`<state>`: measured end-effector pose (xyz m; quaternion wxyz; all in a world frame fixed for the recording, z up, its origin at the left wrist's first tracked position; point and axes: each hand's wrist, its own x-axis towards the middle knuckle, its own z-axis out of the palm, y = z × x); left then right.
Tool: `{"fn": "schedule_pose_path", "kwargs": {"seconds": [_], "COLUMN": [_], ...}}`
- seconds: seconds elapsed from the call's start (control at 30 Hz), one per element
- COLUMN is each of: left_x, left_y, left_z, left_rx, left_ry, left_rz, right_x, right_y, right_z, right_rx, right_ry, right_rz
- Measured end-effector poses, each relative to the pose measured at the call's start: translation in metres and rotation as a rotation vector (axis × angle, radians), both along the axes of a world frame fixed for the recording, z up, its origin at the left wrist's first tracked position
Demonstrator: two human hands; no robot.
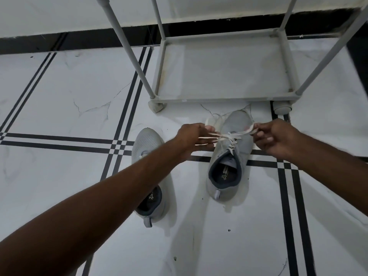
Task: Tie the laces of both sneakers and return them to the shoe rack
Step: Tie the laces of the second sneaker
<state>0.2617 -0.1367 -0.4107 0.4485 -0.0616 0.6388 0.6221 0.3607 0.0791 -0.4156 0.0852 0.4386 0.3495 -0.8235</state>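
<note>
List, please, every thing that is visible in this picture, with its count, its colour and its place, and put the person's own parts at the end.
sneakers: 2, light grey with dark collars, on the floor in front of the rack; right sneaker being tied, left sneaker partly under the left forearm
laces: white, pulled out to both sides over the right sneaker
shoe rack: 1, grey, behind the sneakers; its bottom shelf holds nothing
floor: white marble-look tiles with black stripes
wall: white, with black skirting, at the top
left hand: 1, pinching a lace
right hand: 1, pinching a lace
</note>
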Motion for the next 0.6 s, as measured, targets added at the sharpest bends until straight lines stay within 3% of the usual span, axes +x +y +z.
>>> {"fn": "schedule_pose_path", "kwargs": {"seconds": [0.13,0.27,0.47,0.6], "left_x": [-0.015,-0.019,-0.003,0.010], "left_y": [-0.029,-0.023,-0.018,-0.036], "left_z": [-0.011,-0.016,-0.032,-0.042], "left_rx": [0.136,0.206,-0.017,-0.092], "left_ry": [-0.193,-0.261,-0.160,-0.185], "left_rz": [-0.089,-0.050,0.016,-0.020], "right_x": [0.023,0.029,0.026,0.017], "right_y": [0.020,0.019,0.017,0.013], "right_z": [-0.020,-0.034,-0.044,-0.046], "right_rx": [0.099,0.194,0.408,0.448], "right_ry": [-0.152,-0.207,-0.238,-0.261], "right_rz": [-0.038,-0.024,0.028,0.084]}}
